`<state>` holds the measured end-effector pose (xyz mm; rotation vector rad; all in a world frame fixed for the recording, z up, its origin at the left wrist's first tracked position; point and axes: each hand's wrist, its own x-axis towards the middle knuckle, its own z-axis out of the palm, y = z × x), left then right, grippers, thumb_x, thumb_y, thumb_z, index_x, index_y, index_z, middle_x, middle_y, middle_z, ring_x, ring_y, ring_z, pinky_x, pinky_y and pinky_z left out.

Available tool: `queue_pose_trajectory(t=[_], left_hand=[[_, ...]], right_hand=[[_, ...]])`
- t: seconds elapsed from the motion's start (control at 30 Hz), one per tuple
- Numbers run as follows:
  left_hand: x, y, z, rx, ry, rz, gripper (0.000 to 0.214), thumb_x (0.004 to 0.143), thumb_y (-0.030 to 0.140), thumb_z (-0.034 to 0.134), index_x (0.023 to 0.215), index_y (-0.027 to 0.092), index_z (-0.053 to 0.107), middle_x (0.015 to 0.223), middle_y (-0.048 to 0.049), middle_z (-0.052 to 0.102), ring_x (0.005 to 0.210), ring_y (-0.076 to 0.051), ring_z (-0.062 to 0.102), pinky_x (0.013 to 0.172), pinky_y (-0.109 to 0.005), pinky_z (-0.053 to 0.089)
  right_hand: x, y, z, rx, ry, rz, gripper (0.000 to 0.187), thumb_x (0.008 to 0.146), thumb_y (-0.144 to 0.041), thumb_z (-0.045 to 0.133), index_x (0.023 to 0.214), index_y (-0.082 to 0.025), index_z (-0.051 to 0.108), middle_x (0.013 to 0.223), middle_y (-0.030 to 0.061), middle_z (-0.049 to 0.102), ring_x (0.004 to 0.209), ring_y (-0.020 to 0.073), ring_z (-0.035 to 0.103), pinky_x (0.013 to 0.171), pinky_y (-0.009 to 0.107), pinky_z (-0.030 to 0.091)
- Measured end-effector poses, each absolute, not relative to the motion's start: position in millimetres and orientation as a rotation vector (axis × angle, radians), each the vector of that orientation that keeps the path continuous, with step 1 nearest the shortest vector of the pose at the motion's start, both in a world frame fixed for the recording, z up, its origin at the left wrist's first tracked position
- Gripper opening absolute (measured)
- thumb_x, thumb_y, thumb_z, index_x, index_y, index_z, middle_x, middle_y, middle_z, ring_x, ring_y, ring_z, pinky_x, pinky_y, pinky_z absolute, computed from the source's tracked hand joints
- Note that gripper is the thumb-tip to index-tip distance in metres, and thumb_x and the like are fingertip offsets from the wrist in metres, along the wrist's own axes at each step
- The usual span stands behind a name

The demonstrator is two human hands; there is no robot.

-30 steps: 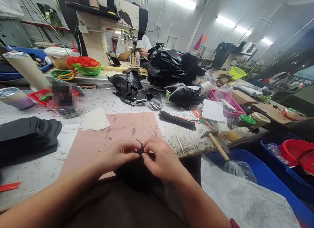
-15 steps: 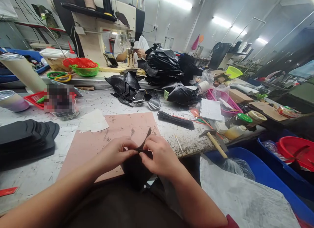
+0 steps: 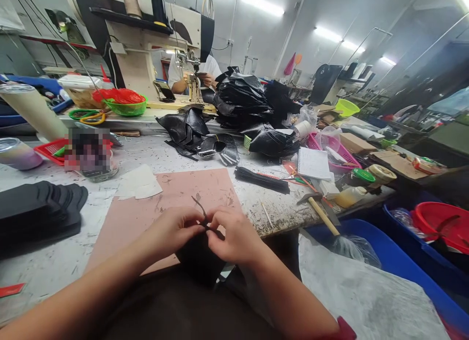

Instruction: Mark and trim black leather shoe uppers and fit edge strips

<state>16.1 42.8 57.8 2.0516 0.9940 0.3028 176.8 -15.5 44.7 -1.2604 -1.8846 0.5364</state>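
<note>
Both of my hands are close together over the near edge of a pink board [image 3: 190,183]. With closed fingertips, my left hand [image 3: 178,227] pinches the upper edge of a black leather-like piece [image 3: 200,259]. My right hand [image 3: 234,232] grips the same edge just beside it, fingers bent and closed. A thin dark strip [image 3: 199,203] sticks up between the fingertips and leans left. Whether it is joined to the piece, I cannot tell. The piece hangs down towards my lap, and its lower part merges with my dark clothing.
Black cut pieces [image 3: 40,208] are stacked at left. Black strips [image 3: 262,180], a hammer [image 3: 322,215] and a notebook [image 3: 313,163] lie at right. Behind stand a black leather pile [image 3: 244,98] and a sewing machine [image 3: 128,52], with a person beyond. Blue bins [image 3: 361,232] flank the table's right edge.
The strip's upper end has swung from leaning right to leaning left. My right hand has shifted slightly left, and both hands still pinch the black piece.
</note>
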Motion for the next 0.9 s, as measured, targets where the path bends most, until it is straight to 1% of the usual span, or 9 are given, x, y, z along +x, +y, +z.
queue_pose_trajectory(t=[0.17, 0.27, 0.37, 0.5, 0.57, 0.67, 0.77, 0.9], left_hand=[[13, 46, 58, 1.986, 0.939, 0.289, 0.022, 0.070, 0.032, 0.049, 0.077, 0.017, 0.063, 0.068, 0.0006, 0.060, 0.065, -0.014, 0.053, 0.059, -0.023, 0.041], [10, 49, 59, 1.940, 0.893, 0.240, 0.025, 0.069, 0.034, 0.050, 0.081, 0.016, 0.062, 0.061, 0.0028, 0.054, 0.057, -0.012, 0.049, 0.053, -0.021, 0.038], [9, 52, 59, 1.945, 0.834, 0.194, 0.023, 0.069, 0.035, 0.052, 0.077, 0.016, 0.060, 0.057, 0.0043, 0.049, 0.055, -0.011, 0.045, 0.051, -0.020, 0.035], [8, 54, 57, 1.937, 0.833, 0.209, 0.019, 0.069, 0.035, 0.054, 0.069, 0.016, 0.058, 0.065, 0.0019, 0.055, 0.063, -0.012, 0.048, 0.056, -0.021, 0.038], [8, 54, 54, 1.910, 0.878, 0.197, 0.019, 0.070, 0.033, 0.053, 0.070, 0.016, 0.060, 0.064, 0.0022, 0.054, 0.062, -0.012, 0.047, 0.055, -0.021, 0.037], [7, 53, 51, 1.892, 0.891, 0.160, 0.020, 0.072, 0.031, 0.051, 0.079, 0.016, 0.062, 0.059, 0.0042, 0.050, 0.055, -0.010, 0.043, 0.050, -0.020, 0.032], [7, 53, 51, 1.915, 0.874, 0.138, 0.021, 0.072, 0.029, 0.050, 0.083, 0.016, 0.062, 0.056, 0.0055, 0.045, 0.052, -0.009, 0.040, 0.048, -0.020, 0.030], [9, 53, 58, 1.963, 0.835, 0.113, 0.022, 0.072, 0.032, 0.050, 0.083, 0.016, 0.061, 0.056, 0.0059, 0.041, 0.053, -0.010, 0.038, 0.049, -0.020, 0.029]], right_hand=[[178, -11, 47, -1.290, -1.766, 0.712, 0.018, 0.063, -0.013, 0.054, 0.055, -0.020, 0.039, 0.072, -0.0001, 0.060, 0.068, 0.0125, 0.056, 0.067, 0.024, 0.043], [178, -9, 47, -1.334, -1.743, 0.778, 0.018, 0.063, -0.014, 0.054, 0.055, -0.020, 0.039, 0.064, -0.0023, 0.055, 0.063, 0.0115, 0.052, 0.062, 0.023, 0.041], [177, -7, 49, -1.375, -1.793, 0.799, 0.019, 0.062, -0.013, 0.054, 0.056, -0.020, 0.037, 0.059, -0.0039, 0.048, 0.059, 0.0108, 0.047, 0.057, 0.022, 0.038], [178, -7, 52, -1.364, -1.913, 0.767, 0.018, 0.064, -0.013, 0.054, 0.058, -0.020, 0.039, 0.064, -0.0031, 0.047, 0.062, 0.0111, 0.046, 0.058, 0.022, 0.037], [181, -7, 52, -1.333, -1.948, 0.748, 0.015, 0.066, -0.014, 0.055, 0.060, -0.019, 0.042, 0.071, -0.0018, 0.048, 0.066, 0.0113, 0.048, 0.061, 0.023, 0.039], [183, -7, 50, -1.293, -1.966, 0.745, 0.013, 0.067, -0.014, 0.055, 0.062, -0.019, 0.043, 0.077, -0.0006, 0.049, 0.071, 0.0120, 0.049, 0.067, 0.024, 0.041], [183, -6, 49, -1.294, -1.968, 0.760, 0.014, 0.067, -0.011, 0.053, 0.062, -0.019, 0.043, 0.074, -0.0012, 0.049, 0.071, 0.0123, 0.049, 0.068, 0.024, 0.040], [180, -6, 48, -1.374, -1.925, 0.764, 0.015, 0.066, -0.011, 0.053, 0.060, -0.019, 0.042, 0.068, -0.0027, 0.048, 0.066, 0.0114, 0.048, 0.063, 0.023, 0.038]])
